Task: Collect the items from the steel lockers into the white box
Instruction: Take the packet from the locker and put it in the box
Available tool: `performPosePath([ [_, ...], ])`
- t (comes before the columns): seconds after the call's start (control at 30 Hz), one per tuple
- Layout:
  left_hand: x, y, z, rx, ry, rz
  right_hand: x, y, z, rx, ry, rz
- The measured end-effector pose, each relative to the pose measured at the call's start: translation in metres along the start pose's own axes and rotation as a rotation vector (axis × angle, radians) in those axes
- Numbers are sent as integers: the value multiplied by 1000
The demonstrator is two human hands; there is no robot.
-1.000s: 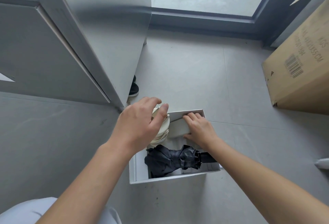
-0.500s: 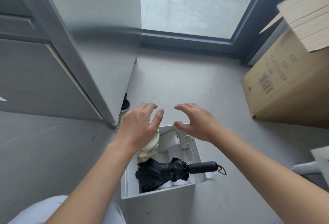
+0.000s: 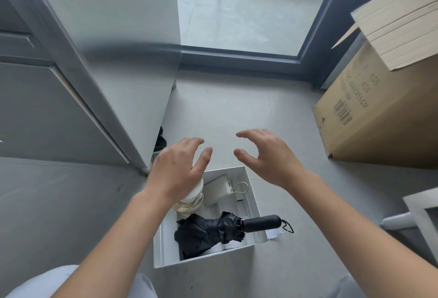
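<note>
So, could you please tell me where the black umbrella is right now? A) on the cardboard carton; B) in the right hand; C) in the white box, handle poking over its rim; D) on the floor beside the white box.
C: the black umbrella lies inside the white box with its handle overhanging the rim, and the left hand and right hand hover open above it, holding nothing.
</note>
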State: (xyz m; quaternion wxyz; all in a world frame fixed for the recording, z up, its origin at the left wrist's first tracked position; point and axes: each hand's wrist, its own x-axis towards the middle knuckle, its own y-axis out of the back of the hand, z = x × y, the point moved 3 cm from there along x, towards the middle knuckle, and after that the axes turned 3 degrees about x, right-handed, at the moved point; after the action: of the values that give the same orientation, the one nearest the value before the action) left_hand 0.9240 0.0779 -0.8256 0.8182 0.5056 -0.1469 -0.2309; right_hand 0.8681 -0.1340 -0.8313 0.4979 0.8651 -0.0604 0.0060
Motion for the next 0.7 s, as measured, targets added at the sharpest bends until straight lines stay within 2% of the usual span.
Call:
performPosePath([
  [0.23,-2,7,2,28,2,23,-5,-7,15,26,-36,-53],
  [0.4,-18,29,22,88,-38,-41,-24,8,-5,139,-53,-57],
  [0.53,-36,102,55,133,-27,-116,-41,66,-54,218,-106,-74],
  [0.7,-37,260,120,173,-13,-81,-32,204,-145,243,-131,-34],
])
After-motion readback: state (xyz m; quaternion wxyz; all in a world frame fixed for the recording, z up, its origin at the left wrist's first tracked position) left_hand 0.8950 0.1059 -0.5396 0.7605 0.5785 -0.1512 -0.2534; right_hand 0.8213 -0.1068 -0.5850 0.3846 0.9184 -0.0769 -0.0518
